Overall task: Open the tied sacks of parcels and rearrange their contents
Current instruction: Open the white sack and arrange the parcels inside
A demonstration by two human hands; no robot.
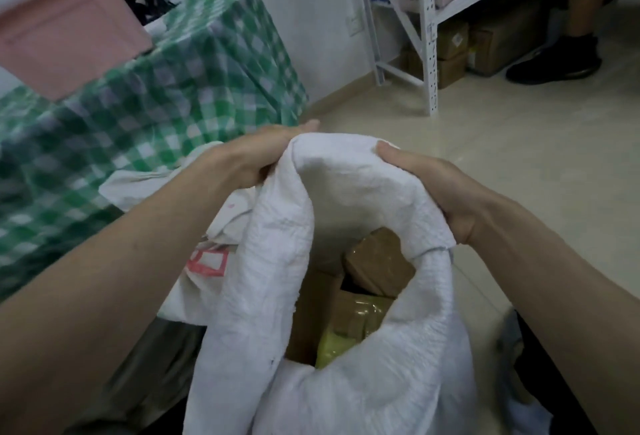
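White woven sack [363,382], nearest the viewer, standing on the floor [519,164] between the person's forearms with its mouth already open and facing upward. Inside, brown cardboard parcels [377,261] and one yellow-green packet [332,348] lie stacked below the rim, so the contents sit directly beneath both hands, reachable by a straight downward move; the sack's long axis runs roughly vertical. The fabric is crinkled and limp, and looks likely to collapse inward if released.

The left hand [256,157] has its fingers curled around a bunched fold at the far-left rim; the right hand [433,185] pinches the far-right rim, thumb on top. Each grip is thus closed on cloth, stretching the mouth apart. Both hands lie about equally near the parcels; the right seems slightly nearer the topmost box.

Just beyond the left hand, a second pale sack [207,261] bearing a red-bordered label leans against a green-checked cloth [156,116]. A pink box [65,40] lies on this cloth. Farther off, white shelving [429,36] holds cartons, beside another person's shoe [557,60].
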